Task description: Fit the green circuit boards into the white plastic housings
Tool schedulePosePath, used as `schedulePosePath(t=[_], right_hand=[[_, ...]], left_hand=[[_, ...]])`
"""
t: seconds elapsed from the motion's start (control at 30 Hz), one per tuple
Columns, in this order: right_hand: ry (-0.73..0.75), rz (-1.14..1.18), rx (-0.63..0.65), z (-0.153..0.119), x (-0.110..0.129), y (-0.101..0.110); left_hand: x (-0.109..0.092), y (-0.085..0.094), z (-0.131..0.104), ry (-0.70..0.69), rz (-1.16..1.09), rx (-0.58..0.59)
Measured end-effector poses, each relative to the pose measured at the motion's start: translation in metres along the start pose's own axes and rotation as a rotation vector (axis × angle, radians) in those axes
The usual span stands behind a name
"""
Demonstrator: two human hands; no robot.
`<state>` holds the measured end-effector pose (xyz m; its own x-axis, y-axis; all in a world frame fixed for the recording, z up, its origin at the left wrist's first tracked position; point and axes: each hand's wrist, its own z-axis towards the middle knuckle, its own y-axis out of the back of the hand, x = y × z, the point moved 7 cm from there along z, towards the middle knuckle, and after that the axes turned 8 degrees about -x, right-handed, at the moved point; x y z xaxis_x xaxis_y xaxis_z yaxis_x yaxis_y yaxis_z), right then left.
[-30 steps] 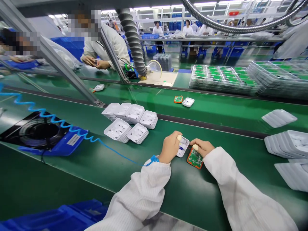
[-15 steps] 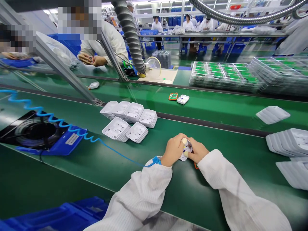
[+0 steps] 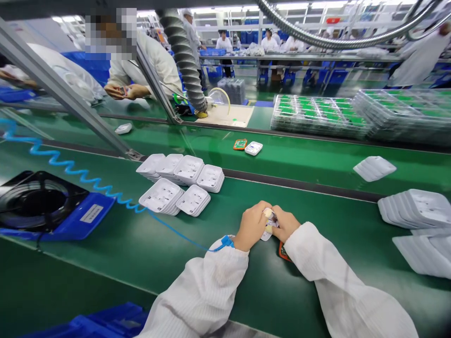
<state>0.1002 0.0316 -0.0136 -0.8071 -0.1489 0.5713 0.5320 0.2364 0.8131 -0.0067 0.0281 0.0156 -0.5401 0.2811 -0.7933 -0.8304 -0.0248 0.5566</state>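
In the head view, my left hand [image 3: 252, 226] and my right hand [image 3: 286, 224] meet over the green work surface. Between them they grip a small white plastic housing [image 3: 267, 236], fingers closed on its sides and upper edge. Yellowish covers show on some fingertips. What sits inside the housing is mostly hidden by my fingers. Beside my right wrist lies a circuit board with an orange rim [image 3: 283, 252], partly covered by the sleeve. A blue wrist strap [image 3: 225, 241] with a coiled cord is on my left wrist.
Stacked white housings [image 3: 190, 169] stand to the left, more white stacks [image 3: 416, 209] to the right. A black fan [image 3: 40, 202] sits at far left. Beyond a dark rail, a green belt [image 3: 303, 162] carries a board and housings. Trays of green boards [image 3: 317, 115] and co-workers are behind.
The view has shifted slightly, so most things sit further left. Pieces on the far belt have moved left relative to the rail. Both hands keep hold of the housing.
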Motion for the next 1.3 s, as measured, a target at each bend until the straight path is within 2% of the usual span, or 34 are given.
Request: schedulePosePath(t=[0.07, 0.13, 0.23, 0.33, 0.43, 0.53, 0.63, 0.7, 0.77, 0.93, 1.13, 1.23, 1.3], right_hand=[[-0.044, 0.117, 0.018, 0.014, -0.009, 0.006], [-0.118, 0.215, -0.017, 0.038, -0.023, 0.022], [-0.212, 0.243, -0.182, 0.079, -0.048, 0.065], [-0.259, 0.209, -0.416, 0.107, -0.077, 0.118], [-0.267, 0.027, -0.624, 0.108, -0.114, 0.169], [-0.305, -0.258, -0.764, 0.091, -0.159, 0.213], [-0.467, -0.39, -0.886, 0.065, -0.209, 0.245], [-0.525, -0.409, -0.907, 0.053, -0.232, 0.252], [-0.503, -0.399, -0.878, 0.05, -0.246, 0.249], [-0.389, -0.345, -0.818, 0.061, -0.26, 0.232], [-0.37, -0.297, -0.803, 0.068, -0.255, 0.223], [-0.412, -0.261, -0.813, 0.065, -0.243, 0.223], [-0.433, -0.219, -0.868, 0.062, -0.231, 0.228]], left_hand=[[0.004, 0.005, 0.002, -0.006, -0.024, -0.068], [0.009, 0.014, 0.004, -0.02, -0.043, -0.172], [0.018, 0.021, 0.006, 0.001, -0.038, -0.256], [0.024, 0.016, 0.007, 0.015, -0.001, -0.225], [0.024, 0.006, 0.005, -0.013, 0.06, -0.181], [0.021, -0.002, 0.004, -0.049, 0.109, -0.143], [0.017, -0.007, 0.004, -0.076, 0.127, -0.095], [0.015, -0.009, 0.005, -0.082, 0.136, -0.065], [0.015, -0.01, 0.005, -0.079, 0.145, -0.05], [0.018, -0.012, 0.007, -0.054, 0.16, -0.035], [0.017, -0.011, 0.008, -0.056, 0.171, -0.051], [0.016, -0.01, 0.007, -0.06, 0.169, -0.049], [0.017, -0.011, 0.006, -0.062, 0.161, -0.046]])
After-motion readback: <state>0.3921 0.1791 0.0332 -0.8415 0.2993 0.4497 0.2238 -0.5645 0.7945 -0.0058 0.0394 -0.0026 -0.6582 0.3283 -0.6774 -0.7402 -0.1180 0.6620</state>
